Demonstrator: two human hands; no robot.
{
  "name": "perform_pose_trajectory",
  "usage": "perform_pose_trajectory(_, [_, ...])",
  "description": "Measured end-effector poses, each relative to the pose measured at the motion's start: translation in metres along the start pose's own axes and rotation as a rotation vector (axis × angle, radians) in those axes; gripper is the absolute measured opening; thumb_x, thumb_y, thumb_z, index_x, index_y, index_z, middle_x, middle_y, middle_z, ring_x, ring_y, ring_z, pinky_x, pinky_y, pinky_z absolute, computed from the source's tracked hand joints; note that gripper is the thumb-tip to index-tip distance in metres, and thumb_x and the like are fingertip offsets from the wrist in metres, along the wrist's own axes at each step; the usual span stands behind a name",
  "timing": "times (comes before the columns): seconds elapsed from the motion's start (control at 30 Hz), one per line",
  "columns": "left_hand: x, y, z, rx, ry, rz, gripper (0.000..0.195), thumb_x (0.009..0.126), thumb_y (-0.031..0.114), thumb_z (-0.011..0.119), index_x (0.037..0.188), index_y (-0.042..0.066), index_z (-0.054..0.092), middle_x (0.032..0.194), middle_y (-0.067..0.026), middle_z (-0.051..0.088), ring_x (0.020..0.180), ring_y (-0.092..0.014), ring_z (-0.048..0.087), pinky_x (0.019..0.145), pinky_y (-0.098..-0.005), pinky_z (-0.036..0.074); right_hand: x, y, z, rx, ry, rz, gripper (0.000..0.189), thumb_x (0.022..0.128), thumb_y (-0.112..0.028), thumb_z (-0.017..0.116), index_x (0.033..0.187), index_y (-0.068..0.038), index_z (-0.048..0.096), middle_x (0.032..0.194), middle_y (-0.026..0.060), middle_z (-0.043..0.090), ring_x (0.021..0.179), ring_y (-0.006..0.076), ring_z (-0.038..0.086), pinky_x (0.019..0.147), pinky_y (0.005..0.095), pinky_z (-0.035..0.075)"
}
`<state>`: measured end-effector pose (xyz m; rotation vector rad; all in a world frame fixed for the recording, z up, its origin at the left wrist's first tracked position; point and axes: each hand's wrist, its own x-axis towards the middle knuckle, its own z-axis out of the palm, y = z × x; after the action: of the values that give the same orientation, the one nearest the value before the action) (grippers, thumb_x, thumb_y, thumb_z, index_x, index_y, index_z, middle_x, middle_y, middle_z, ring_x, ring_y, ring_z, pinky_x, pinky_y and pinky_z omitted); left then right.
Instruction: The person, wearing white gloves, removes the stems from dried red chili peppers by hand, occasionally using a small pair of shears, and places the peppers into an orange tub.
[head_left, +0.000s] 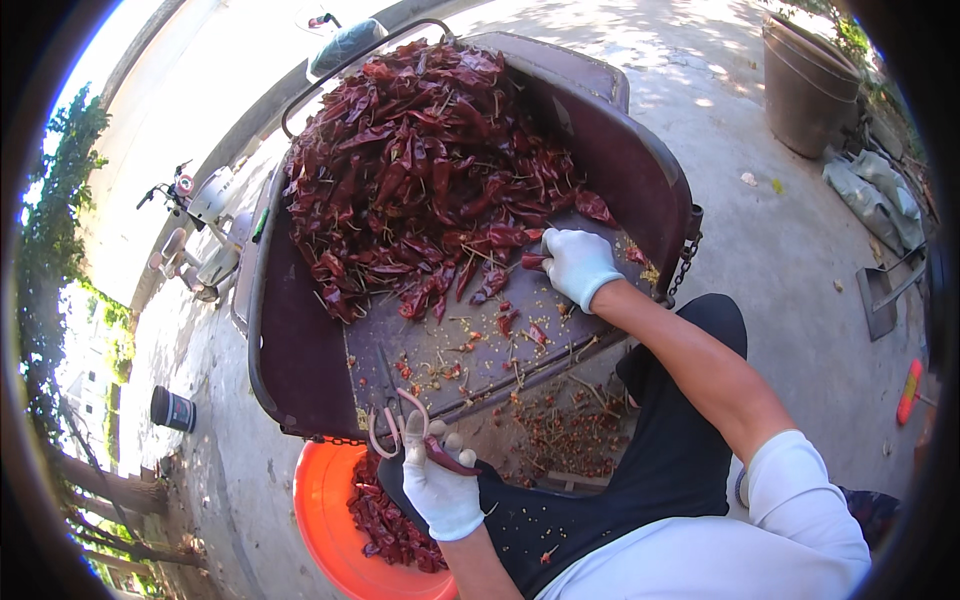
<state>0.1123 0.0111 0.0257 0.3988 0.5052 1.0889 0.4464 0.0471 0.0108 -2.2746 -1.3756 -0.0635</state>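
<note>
Dried red chili peppers (420, 150) lie heaped in a metal cart bed (300, 360). My right hand (581, 262), in a white glove, is at the heap's lower right edge with its fingers closed on a dried chili (534, 261). My left hand (442, 480), also gloved, is palm up near the cart's front edge, with a dark red chili (450, 459) across its fingers. Scissors with pink handles (391, 420) hang at its fingers, blades pointing toward the cart bed. Below my left hand an orange basin (322, 517) holds more red chilies (394, 525).
Cut stems and seeds (450, 367) are strewn on the cart's front boards, with more stems (570, 439) on the ground below. A chain (684, 262) hangs at the cart's right corner. Around stand a large brown bucket (810, 86), a black pail (173, 409), a dustpan (877, 304) and a parked scooter (214, 225).
</note>
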Motion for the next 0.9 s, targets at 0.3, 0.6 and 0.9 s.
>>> perform_pose_trajectory(0.3, [0.012,-0.029,0.056,0.846,0.026,0.245,0.043,0.09,0.009,0.073,0.128,-0.006,0.06,0.082,0.0008,0.062,0.06,-0.001,0.05,0.05,-0.0156,0.036,-0.078,-0.065,-0.048,1.08,-0.357,-0.04,0.019,0.088,-0.008,0.069,0.103,0.002,0.062,0.08,0.0134,0.07,0.067,0.0133,0.068,0.064,0.0318,0.055])
perform_pose_trajectory(0.6, [0.017,-0.024,0.057,1.413,-0.159,0.706,0.027,0.082,0.007,0.079,0.106,-0.003,0.071,0.082,-0.0021,0.063,0.076,-0.012,0.059,0.071,-0.0267,0.048,-0.101,-0.078,-0.029,0.946,-0.292,-0.445,0.024,0.082,-0.007,0.073,0.103,0.0,0.064,0.089,0.016,0.071,0.082,0.0271,0.073,0.075,0.036,0.057])
perform_pose_trajectory(0.9, [-0.007,0.041,-0.004,1.431,0.2,0.677,0.012,0.085,0.005,0.073,0.092,-0.004,0.07,0.076,-0.0059,0.059,0.069,-0.016,0.056,0.067,-0.0301,0.046,-0.044,-0.048,-0.009,0.544,-0.024,-0.337,0.016,0.085,-0.012,0.066,0.1,-0.011,0.071,0.086,0.0132,0.072,0.083,0.034,0.07,0.074,0.0429,0.056])
